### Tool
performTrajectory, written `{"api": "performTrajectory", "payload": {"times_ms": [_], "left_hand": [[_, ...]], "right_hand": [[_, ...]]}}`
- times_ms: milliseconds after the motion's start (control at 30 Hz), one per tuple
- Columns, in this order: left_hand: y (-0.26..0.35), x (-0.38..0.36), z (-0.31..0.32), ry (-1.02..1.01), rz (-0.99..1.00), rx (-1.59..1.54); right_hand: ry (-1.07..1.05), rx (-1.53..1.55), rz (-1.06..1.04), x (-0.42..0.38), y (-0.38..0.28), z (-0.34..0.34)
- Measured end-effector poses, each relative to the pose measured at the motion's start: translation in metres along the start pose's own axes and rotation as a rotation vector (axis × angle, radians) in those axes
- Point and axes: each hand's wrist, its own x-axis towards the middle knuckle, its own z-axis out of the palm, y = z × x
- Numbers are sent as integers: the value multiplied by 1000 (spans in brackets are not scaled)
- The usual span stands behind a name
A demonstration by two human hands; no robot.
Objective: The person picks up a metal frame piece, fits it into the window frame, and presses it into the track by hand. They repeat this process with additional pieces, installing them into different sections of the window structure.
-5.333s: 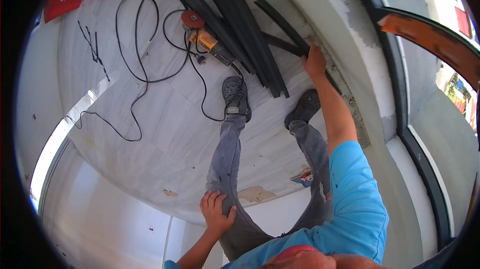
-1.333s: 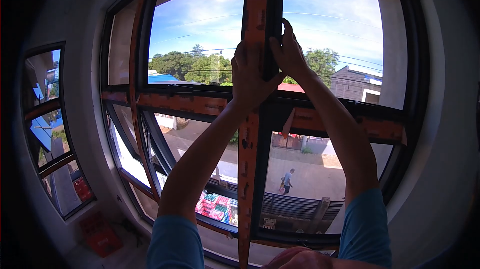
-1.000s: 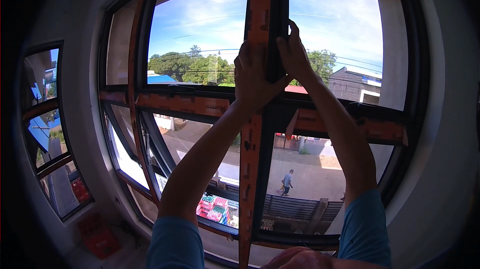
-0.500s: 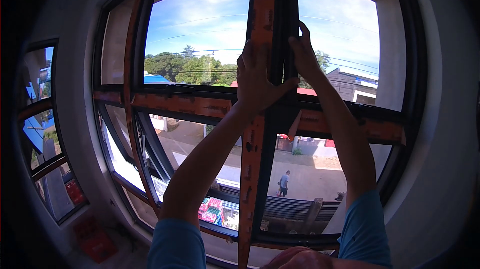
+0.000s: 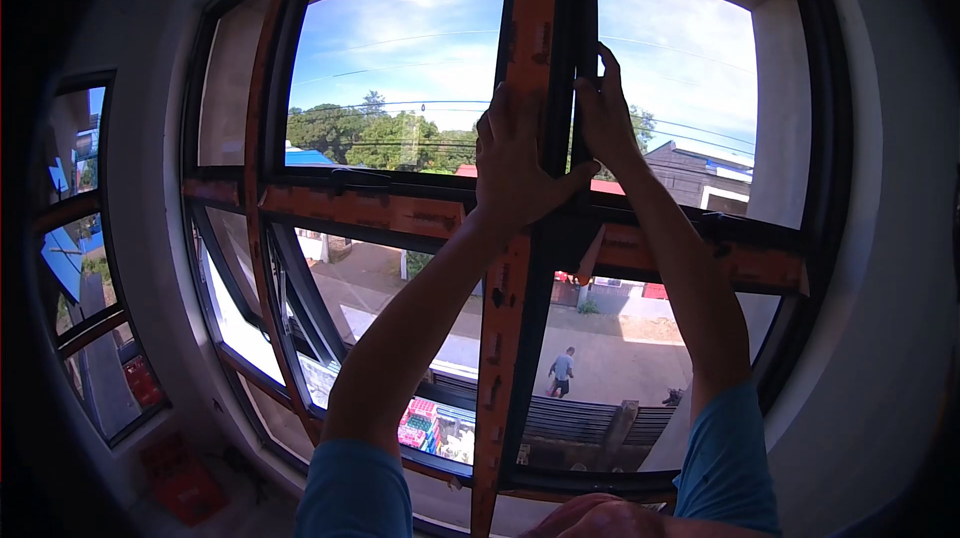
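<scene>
Straight ahead, a dark vertical window mullion (image 5: 530, 28) carries a strip of orange protective film down its face. My left hand (image 5: 520, 163) lies against it just above the crossbar, fingers pointing up and thumb stretched right towards the black upright. My right hand (image 5: 608, 123) is at the right edge of the black sash upright (image 5: 585, 8), its fingers hooked round that edge. A thin slit of light shows between the mullion and this upright. The undersides of both hands are hidden.
An orange-filmed crossbar (image 5: 370, 206) runs below the hands. A lower sash (image 5: 315, 288) at left is tilted open. Another narrow window (image 5: 85, 258) is in the left wall, with a red object (image 5: 180, 478) on the floor below. Outside, a person (image 5: 562, 373) is on the road.
The slit of light between the mullion and the black upright looks brighter and slightly wider. My hands hold nearly the same places. The person outside has moved a little left.
</scene>
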Motion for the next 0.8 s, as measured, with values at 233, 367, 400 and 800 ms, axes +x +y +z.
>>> {"api": "performTrajectory", "payload": {"times_ms": [233,367,400,800], "left_hand": [[-6,1,6,29,16,-17],[-9,0,7,-4,5,-13],[-10,0,8,5,13,-27],[-6,2,8,13,-7,-50]], "right_hand": [[35,-136,7,5,8,6],[29,-64,-63,4,9,7],[23,-65,-58,3,9,7],[103,-282,-106,-3,-10,14]]}}
